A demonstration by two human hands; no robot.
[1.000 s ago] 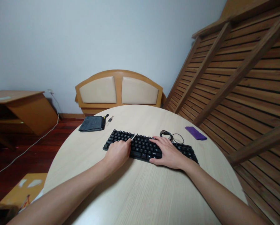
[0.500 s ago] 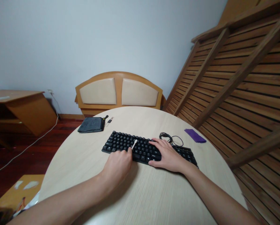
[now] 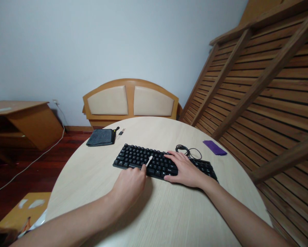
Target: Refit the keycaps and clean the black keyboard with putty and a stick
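My left hand [image 3: 130, 183] pinches the white stick [image 3: 149, 160] (right hand [image 3: 185, 168] flat, steadying the keyboard [image 3: 143, 159]); I'd guess pressing hard could snap it.

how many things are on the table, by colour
black: 2, keyboard and cable
dark grey: 1, pouch
purple: 1, cloth
white: 1, swab held in left hand
total: 5, leaving out a small item by the pouch, too small to tell
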